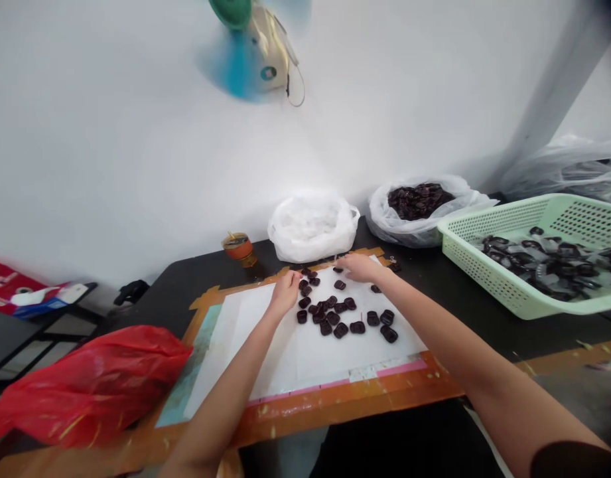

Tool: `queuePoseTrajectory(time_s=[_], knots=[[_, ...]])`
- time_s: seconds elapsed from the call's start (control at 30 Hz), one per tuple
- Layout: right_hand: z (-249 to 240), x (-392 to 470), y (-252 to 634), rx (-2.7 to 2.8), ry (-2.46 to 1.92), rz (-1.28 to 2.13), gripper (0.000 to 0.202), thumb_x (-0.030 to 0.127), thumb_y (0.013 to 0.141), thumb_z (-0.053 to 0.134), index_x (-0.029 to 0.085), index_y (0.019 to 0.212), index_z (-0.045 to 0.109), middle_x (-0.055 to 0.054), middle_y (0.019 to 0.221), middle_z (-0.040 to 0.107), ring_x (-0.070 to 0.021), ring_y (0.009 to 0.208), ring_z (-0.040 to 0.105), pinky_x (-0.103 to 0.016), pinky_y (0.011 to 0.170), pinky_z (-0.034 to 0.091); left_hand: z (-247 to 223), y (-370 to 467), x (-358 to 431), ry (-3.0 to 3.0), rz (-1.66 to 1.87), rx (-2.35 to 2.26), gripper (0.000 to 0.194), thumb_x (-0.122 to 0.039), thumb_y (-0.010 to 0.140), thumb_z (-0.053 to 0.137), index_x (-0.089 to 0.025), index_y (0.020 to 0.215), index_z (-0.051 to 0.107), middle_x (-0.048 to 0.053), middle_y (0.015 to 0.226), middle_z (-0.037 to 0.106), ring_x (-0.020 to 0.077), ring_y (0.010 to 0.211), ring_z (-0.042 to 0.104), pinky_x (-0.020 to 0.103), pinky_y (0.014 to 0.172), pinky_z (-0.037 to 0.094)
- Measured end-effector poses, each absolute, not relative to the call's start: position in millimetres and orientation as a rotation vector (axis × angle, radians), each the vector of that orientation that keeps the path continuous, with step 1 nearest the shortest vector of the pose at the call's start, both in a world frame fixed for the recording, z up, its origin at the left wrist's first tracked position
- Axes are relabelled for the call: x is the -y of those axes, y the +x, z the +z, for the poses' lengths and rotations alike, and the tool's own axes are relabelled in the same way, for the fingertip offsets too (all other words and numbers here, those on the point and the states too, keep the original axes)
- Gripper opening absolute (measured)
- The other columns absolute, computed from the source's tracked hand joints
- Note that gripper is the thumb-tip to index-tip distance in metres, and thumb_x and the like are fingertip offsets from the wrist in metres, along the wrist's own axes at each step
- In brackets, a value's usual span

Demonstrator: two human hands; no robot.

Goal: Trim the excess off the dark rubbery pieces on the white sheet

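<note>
Many small dark, rounded-square pieces (340,330) lie scattered over a white sheet (265,358) on the table. At the sheet's back part, my left hand (286,292) has its fingers pinched together beside a few of these pieces; what they hold is too small to make out. Farther right, my right hand (359,267) reaches to the back edge of the sheet. Its fingertips are closed at a dark piece (338,269), partly covering it. The kind of these pieces does not show clearly.
Behind the sheet stand a white plastic bag (312,232) and another bag (379,222) filled with dark pieces. A green basket (489,269) with more pieces is at right. An orange-brown cup (239,249) stands back left; a red bag (111,378) lies at front left. Overhead a fan (240,60) blurs.
</note>
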State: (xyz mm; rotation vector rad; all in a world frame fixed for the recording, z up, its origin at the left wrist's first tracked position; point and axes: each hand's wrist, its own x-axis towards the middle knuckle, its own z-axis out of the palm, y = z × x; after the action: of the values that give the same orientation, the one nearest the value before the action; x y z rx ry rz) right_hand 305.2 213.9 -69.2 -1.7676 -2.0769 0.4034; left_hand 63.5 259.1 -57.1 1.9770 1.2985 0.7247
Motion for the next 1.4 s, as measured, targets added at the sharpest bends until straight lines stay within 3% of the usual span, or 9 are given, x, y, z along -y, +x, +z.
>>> queuePoseTrajectory(time_s=[0.17,0.27,0.37,0.63,0.73,0.87,1.17,1.27,1.4], knots=[[-62,-205,320,1.771,-1.612,0.559,0.005,0.018,0.072,0.062,0.015,0.07,0.065,-0.01,0.08,0.067,-0.0266,0.086,0.06,-0.034,0.083,0.041,-68,59,-234,2.258,0.533,-1.283,0.02,-0.038,0.082,0.053,-0.02,0.088,0.059,0.004,0.078,0.059,0.0196,0.073,0.054,0.03,0.069,0.039],[-63,-183,324,1.473,-1.438,0.674,0.019,0.034,0.078,0.058,0.016,0.08,0.063,-0.008,0.087,0.065,-0.0216,0.082,0.059,-0.031,0.078,0.043,-75,64,-220,2.532,0.409,-1.24,0.035,-0.049,0.083,0.051,-0.019,0.1,0.055,0.008,0.094,0.056,0.0236,0.083,0.055,0.034,0.075,0.041],[-69,-163,319,1.183,-1.252,0.836,0.027,0.043,0.08,0.052,0.018,0.089,0.056,-0.006,0.087,0.062,-0.0186,0.08,0.059,-0.031,0.074,0.046,-80,74,-210,2.658,0.364,-1.144,0.033,-0.045,0.086,0.047,-0.018,0.103,0.053,0.01,0.098,0.051,0.0246,0.086,0.054,0.036,0.077,0.042],[-68,-145,310,0.707,-0.849,1.312,0.021,0.038,0.078,0.054,0.021,0.09,0.056,-0.001,0.073,0.057,-0.0125,0.058,0.054,-0.028,0.059,0.049,-86,105,-210,2.326,0.635,-0.955,0.007,-0.021,0.079,0.054,-0.019,0.085,0.052,0.003,0.083,0.054,0.0175,0.074,0.051,0.031,0.07,0.041],[-67,-143,307,0.59,-0.773,1.411,0.02,0.037,0.082,0.057,0.02,0.091,0.059,0.001,0.072,0.056,-0.009,0.052,0.05,-0.02,0.048,0.044,-85,109,-214,1.77,0.698,-0.902,0.013,-0.026,0.077,0.058,-0.019,0.082,0.049,0.0,0.072,0.053,0.013,0.06,0.047,0.025,0.056,0.039],[-68,-142,300,0.536,-0.713,1.44,0.021,0.025,0.08,0.061,0.019,0.101,0.063,-0.001,0.078,0.06,-0.0104,0.063,0.058,-0.021,0.056,0.05,-79,104,-217,1.138,0.746,-0.735,0.021,-0.026,0.07,0.063,-0.017,0.078,0.045,0.004,0.078,0.06,0.0102,0.058,0.05,0.018,0.044,0.03],[-69,-141,290,0.563,-0.685,1.513,0.028,0.015,0.08,0.057,0.013,0.107,0.066,-0.003,0.073,0.056,-0.0114,0.066,0.055,-0.023,0.061,0.051,-72,96,-206,0.985,0.666,-0.65,0.032,-0.024,0.07,0.072,-0.014,0.095,0.054,0.009,0.08,0.065,0.0046,0.05,0.045,0.014,0.04,0.026],[-67,-141,285,0.474,-0.683,1.526,0.027,0.022,0.085,0.055,0.011,0.107,0.066,-0.001,0.07,0.052,-0.0084,0.057,0.048,-0.02,0.053,0.047,-75,99,-199,0.985,0.655,-0.617,0.031,-0.024,0.069,0.074,-0.015,0.093,0.057,0.006,0.081,0.063,0.0062,0.058,0.051,0.014,0.045,0.033],[-67,-141,283,0.415,-0.696,1.561,0.029,0.029,0.087,0.053,0.012,0.108,0.065,0.002,0.064,0.043,-0.0048,0.045,0.026,-0.014,0.034,0.023,-78,102,-195,0.957,0.688,-0.615,0.029,-0.026,0.068,0.076,-0.016,0.09,0.06,0.002,0.078,0.059,0.0086,0.065,0.057,0.015,0.048,0.037]])
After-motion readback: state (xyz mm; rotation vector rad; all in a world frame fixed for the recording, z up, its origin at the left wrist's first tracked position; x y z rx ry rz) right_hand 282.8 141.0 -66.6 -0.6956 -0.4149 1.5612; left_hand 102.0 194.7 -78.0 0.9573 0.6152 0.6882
